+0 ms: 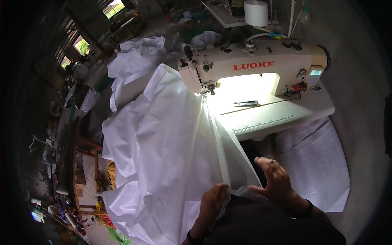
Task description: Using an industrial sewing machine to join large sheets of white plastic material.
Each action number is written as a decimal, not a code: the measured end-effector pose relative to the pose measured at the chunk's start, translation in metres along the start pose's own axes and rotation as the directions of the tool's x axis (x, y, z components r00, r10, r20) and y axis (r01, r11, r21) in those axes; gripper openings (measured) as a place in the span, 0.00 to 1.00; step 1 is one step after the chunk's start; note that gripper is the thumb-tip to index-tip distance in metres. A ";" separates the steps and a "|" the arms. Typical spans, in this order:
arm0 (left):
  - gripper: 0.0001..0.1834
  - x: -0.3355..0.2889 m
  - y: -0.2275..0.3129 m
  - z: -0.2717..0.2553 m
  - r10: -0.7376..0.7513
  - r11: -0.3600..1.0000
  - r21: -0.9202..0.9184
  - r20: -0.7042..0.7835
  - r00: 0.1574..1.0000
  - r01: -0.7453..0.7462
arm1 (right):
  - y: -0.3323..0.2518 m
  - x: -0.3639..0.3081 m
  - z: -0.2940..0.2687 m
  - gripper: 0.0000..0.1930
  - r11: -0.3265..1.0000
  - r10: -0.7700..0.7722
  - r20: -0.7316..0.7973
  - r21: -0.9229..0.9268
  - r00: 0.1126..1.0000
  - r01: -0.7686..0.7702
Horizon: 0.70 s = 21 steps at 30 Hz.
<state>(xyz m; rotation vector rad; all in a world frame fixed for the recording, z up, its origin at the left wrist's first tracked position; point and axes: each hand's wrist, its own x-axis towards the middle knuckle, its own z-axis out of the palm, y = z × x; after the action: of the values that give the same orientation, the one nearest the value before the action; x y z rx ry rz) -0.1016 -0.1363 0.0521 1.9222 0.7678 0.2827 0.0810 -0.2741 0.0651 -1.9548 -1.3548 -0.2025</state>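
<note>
A large sheet of thin white fabric (159,143) drapes over the left of the sewing machine (249,61) and down toward me. Its folded edge (218,147) runs from under the needle and presser foot (205,97) to my left hand (214,200), whose fingers are closed on that edge. To the right, my right hand (275,179) hovers beside the fabric's loose slanting border, fingers apart and holding nothing. Thread snips (246,103) lie on the lit machine bed, behind a printed ruler scale (263,124).
A white thread cone (256,14) stands behind the machine. More white fabric is heaped at the back left (136,55), and a flat white stack (314,159) lies at the right. A lit control panel (315,73) sits on the machine's right end. Wooden framing (87,143) stands at the left.
</note>
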 end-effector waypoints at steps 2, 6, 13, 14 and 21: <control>0.09 0.004 0.009 0.005 0.061 0.998 0.013 0.039 0.997 -0.061 | 0.022 -0.037 0.007 0.12 0.993 0.099 0.175 -0.082 0.980 -0.086; 0.08 0.014 -0.002 0.018 0.349 0.924 0.170 -0.007 0.937 -0.343 | -0.002 -0.046 0.007 0.08 0.982 -0.157 0.313 0.149 0.936 0.115; 0.07 0.011 0.017 0.009 0.066 0.996 -0.072 0.117 0.991 -0.058 | -0.017 -0.020 0.027 0.06 0.838 -0.545 0.275 0.167 0.792 0.519; 0.07 0.011 0.017 0.007 0.066 0.996 -0.070 0.112 0.992 -0.058 | -0.014 -0.019 0.033 0.03 0.791 -0.609 0.217 0.236 0.763 0.564; 0.02 0.042 0.023 -0.006 0.472 0.839 0.295 0.021 0.881 -0.457 | 0.010 0.016 0.119 0.19 0.721 -0.147 0.883 0.405 0.446 -0.562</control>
<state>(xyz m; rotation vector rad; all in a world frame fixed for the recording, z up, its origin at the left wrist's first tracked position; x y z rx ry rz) -0.0638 -0.1122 0.0692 2.3842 0.3728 0.5451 0.0649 -0.1869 -0.0166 -1.5258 -1.3915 1.4902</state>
